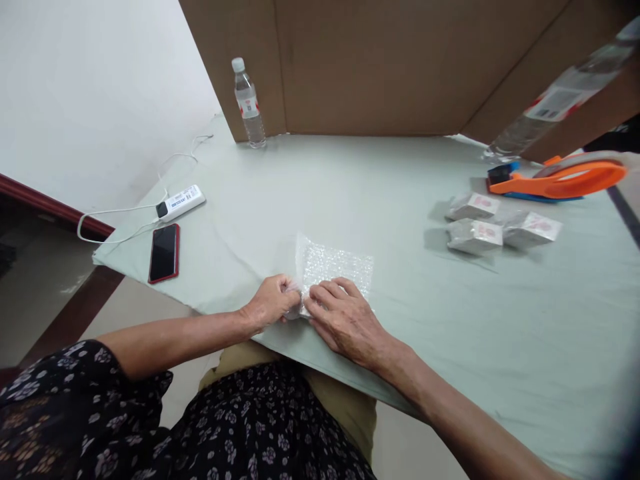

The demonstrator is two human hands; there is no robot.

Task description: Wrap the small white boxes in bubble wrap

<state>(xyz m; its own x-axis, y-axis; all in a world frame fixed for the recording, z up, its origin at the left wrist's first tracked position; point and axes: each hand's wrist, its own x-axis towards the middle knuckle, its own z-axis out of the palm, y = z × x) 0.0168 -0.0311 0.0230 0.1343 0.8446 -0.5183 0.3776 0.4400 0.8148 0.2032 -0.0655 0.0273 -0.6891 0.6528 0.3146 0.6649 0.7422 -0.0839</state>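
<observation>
A sheet of clear bubble wrap (336,263) lies near the front edge of the table, its far part spread flat. My left hand (273,301) is closed, pinching the bunched left edge of the wrap between thumb and fingers. Just to the right, my right hand (346,319) bears down on the near part of the wrap, its fingers bent over it and the thumb on the near side. A pale edge shows between the two hands; whether something lies inside the wrap is hidden by my fingers.
Three small wrapped boxes (476,236) sit at the right, before an orange tape dispenser (565,181). Water bottles stand at back left (249,107) and back right (555,100) against a cardboard panel (375,67). At left lie a phone (165,253) and a corded white power strip (183,203).
</observation>
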